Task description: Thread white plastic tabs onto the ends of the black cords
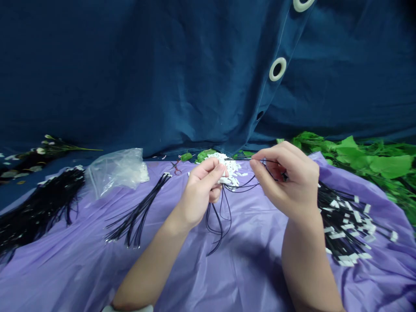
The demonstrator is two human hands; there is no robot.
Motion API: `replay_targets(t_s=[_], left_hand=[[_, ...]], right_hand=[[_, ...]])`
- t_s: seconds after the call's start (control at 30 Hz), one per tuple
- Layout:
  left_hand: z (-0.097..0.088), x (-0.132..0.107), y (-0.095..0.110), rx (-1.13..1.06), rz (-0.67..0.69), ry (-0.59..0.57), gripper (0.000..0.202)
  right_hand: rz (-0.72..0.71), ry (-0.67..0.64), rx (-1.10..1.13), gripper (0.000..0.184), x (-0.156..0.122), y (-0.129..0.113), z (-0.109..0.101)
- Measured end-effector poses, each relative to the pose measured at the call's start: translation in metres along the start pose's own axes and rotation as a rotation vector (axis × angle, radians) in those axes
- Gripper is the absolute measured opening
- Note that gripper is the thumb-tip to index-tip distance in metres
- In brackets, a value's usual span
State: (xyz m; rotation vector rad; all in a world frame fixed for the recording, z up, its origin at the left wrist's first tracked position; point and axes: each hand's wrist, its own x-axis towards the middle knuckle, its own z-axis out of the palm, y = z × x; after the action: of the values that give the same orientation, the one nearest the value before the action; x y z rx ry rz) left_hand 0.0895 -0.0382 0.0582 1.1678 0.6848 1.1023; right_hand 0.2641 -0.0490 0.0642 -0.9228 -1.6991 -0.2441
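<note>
Near the middle, my left hand (pixel 203 186) is closed in a pinch on thin black cords (pixel 221 225), whose loops hang below it. A small white piece shows at its fingertips. To the right, my right hand (pixel 286 177) is closed too, with fingertips together on a cord stretched between both hands. Behind them lies a pile of small white pieces (pixel 231 167). A bundle of black cords (pixel 143 210) with white ends rests left of my left hand. Right of my right wrist lies a larger heap of black cords with white tabs (pixel 347 225).
The purple cloth (pixel 247 264) covers the table. At left are a thick stack of black cords (pixel 39 208) and a clear plastic bag (pixel 113 171). Small scissors (pixel 177 168) lie at the back. Green leaves (pixel 360 158) spread at right; a blue curtain (pixel 146 78) hangs behind.
</note>
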Motion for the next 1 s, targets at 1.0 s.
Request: replay_targets(t_s=[1.0], left_hand=[[-0.004, 0.0, 0.002, -0.003, -0.018, -0.066, 0.031]], right_hand=[[-0.176, -0.039, -0.139, 0.006, -0.005, -0.004, 0.023]])
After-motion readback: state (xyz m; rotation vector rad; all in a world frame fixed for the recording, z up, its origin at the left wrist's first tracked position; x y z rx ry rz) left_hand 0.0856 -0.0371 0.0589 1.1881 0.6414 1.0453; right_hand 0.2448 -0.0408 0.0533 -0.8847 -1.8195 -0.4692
